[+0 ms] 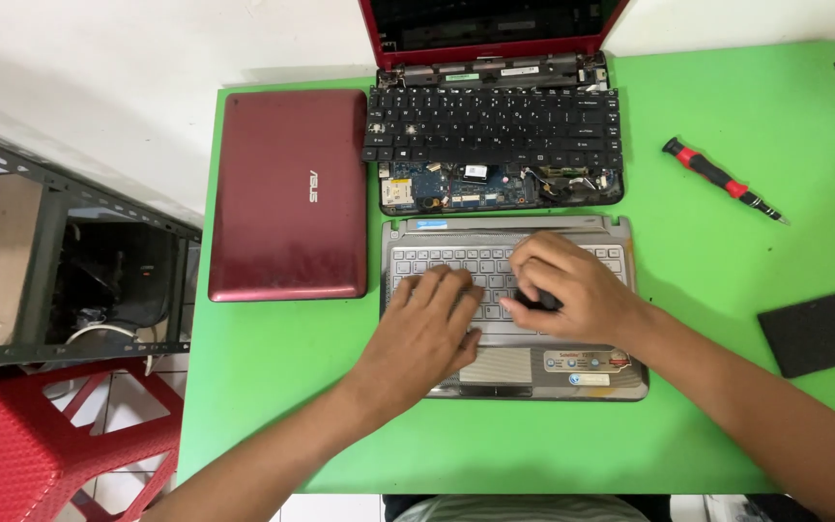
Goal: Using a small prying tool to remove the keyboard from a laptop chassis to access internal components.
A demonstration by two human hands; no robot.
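- Your left hand (427, 333) lies flat, palm down, on the grey keyboard panel (514, 304), fingers spread loosely over the left keys; it grips nothing and only presses on the surface.
- Your right hand (572, 290) sits just beside the left one, over the middle and right keys, fingers curled down around a small dark object (538, 302) held against the keyboard; what that object is cannot be told.
- The grey keyboard panel is directly under both hands, its touchpad (497, 365) below your left palm and a strip of stickers (587, 362) under your right wrist.
- Just beyond your fingertips lies an opened red laptop (500, 145), its black keyboard (495, 121) lifted forward so that the circuit board (456, 184) shows along the near edge, and its red-framed screen (490, 29) tilted up at the far side.
- To the left of your left hand, close to the grey panel but not touching it, rests a closed dark-red laptop (287, 193), lid up.
- Well off to the right of your right hand lies a screwdriver (722, 179) with a red and black handle, tip pointing away to the right.
- Near your right forearm, at the right edge, sits a black foam pad (823, 329).
- Everything rests on a green worktop (273, 387); a red plastic stool (41, 445) stands on the floor beyond your left arm.
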